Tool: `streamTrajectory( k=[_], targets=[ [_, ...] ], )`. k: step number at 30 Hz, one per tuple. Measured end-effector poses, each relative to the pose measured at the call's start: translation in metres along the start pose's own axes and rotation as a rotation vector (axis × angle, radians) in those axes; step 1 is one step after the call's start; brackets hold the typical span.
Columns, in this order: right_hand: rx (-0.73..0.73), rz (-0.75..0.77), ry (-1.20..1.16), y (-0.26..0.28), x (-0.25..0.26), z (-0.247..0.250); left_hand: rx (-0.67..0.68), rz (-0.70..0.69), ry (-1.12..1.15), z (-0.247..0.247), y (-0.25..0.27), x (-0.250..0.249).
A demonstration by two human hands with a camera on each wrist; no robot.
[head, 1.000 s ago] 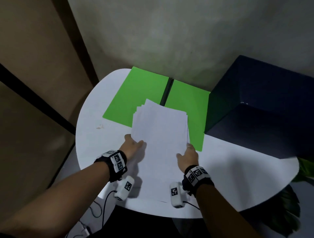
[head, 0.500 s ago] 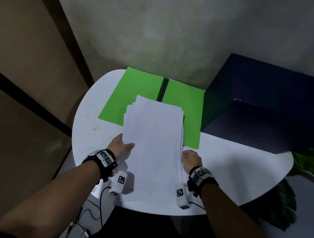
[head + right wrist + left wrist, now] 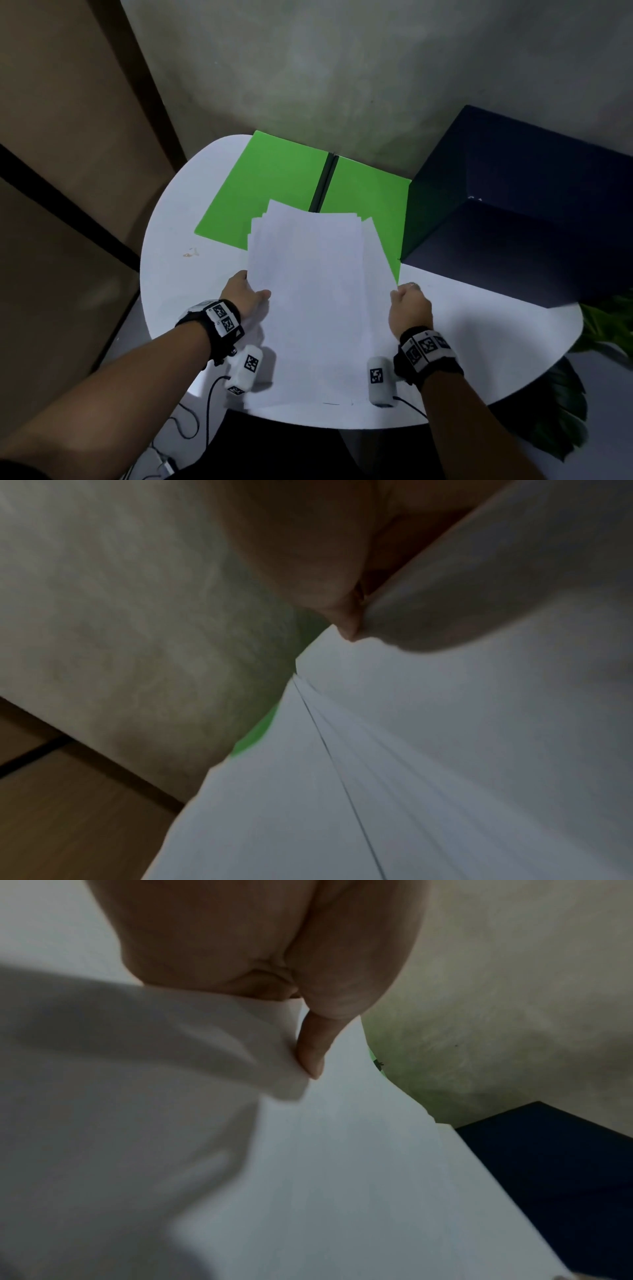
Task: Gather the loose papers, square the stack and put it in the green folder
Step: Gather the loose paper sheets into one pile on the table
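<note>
A stack of plain white paper sheets [image 3: 308, 294] is held up over the near half of the round white table [image 3: 479, 329], its near edge down by the table's near rim and its far end leaning over the open bright green card folder [image 3: 267, 192], which lies flat at the far side with a dark spine down its middle. The left hand [image 3: 245, 294] grips the stack's left edge, thumb lying on the top sheet and fingers hidden beneath; the left wrist view shows the thumb pressed onto the paper. The right hand [image 3: 409, 310] pinches the right edge with its fingers curled, and the right wrist view shows a fingertip against the sheets. The stack is not yet square: sheets step out at the far left corner and one fans out along the right side. Paper like this is probably light, limp and slick between sheets, so it will likely sag and slide unless both long edges are held near their middle and the stack is tapped on the table to even it. A large dark navy box [image 3: 513, 222] stands to the right, touching or just beside the folder's right flap, and may crowd that flap when it is folded shut. A green leafy plant [image 3: 609, 318] shows beyond the table's right rim, and black cables [image 3: 205, 404] hang off the near left; neither seems in the way.
</note>
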State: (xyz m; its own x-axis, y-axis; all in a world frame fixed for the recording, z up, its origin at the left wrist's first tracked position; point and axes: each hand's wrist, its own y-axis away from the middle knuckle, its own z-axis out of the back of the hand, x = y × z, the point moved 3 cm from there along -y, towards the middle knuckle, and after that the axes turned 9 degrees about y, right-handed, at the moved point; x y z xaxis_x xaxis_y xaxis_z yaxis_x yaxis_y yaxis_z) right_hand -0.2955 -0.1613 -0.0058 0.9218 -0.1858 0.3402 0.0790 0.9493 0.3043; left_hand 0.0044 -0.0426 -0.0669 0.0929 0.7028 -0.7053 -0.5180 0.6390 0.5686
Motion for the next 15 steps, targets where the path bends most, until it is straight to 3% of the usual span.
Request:
streamTrajectory(
  k=[4,9,12,15],
  targets=[
    [-0.231,0.038,0.098,0.003,0.020,0.066,-0.006,0.020,-0.006,0.000,-0.002,-0.001],
    [-0.520,0.218,-0.197,0.018,0.057,0.143,-0.008,0.032,-0.024,-0.002,0.000,-0.004],
    [-0.482,0.275,-0.422,0.017,0.070,0.146,-0.019,0.051,-0.014,-0.006,0.005,-0.005],
    [-0.301,0.324,-0.727,0.018,0.078,0.120,-0.061,0.040,0.014,-0.010,0.019,-0.010]
  ],
)
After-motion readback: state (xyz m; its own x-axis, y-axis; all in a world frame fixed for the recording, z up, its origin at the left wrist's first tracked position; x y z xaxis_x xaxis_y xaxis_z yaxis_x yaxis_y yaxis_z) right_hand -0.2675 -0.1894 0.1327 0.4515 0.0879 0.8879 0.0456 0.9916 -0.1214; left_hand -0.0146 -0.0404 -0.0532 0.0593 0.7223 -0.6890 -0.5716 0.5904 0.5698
